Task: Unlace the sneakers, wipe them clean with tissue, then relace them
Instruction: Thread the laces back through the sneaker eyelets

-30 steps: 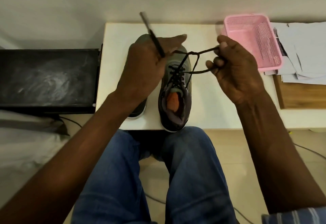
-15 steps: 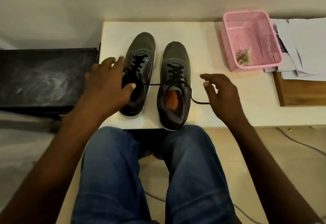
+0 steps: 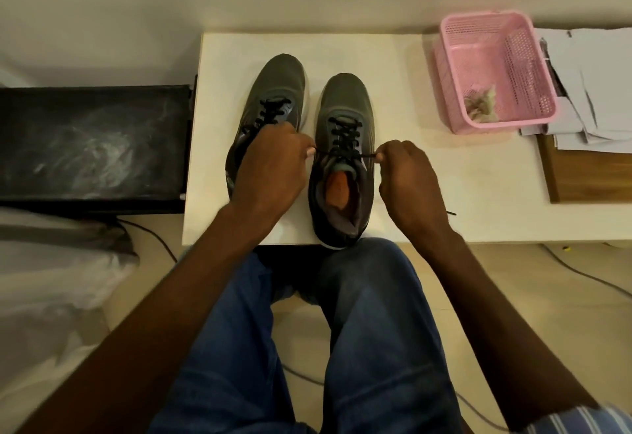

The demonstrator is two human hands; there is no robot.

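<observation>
Two grey sneakers stand side by side on the white table (image 3: 427, 194), toes pointing away from me. The right sneaker (image 3: 345, 101) has a black lace (image 3: 345, 132) threaded up to its top eyelets and an orange insole showing. My left hand (image 3: 270, 163) pinches the lace's left end beside the shoe's collar. My right hand (image 3: 407, 177) pinches the right end, and the lace runs taut between them. A lace tip (image 3: 451, 213) pokes out behind my right wrist. The left sneaker (image 3: 277, 91) is laced too, its heel hidden under my left hand.
A pink mesh basket (image 3: 513, 26) with crumpled used tissue (image 3: 482, 105) sits at the table's back right. Loose papers (image 3: 595, 84) and a wooden board (image 3: 588, 173) lie to its right. A black box (image 3: 89, 142) stands left of the table. My knees are under the front edge.
A second ago both hands held the lace up above the shoe's toe. They dropped and opened near the shoes, and now each pinches a lace end at the right sneaker's collar.
</observation>
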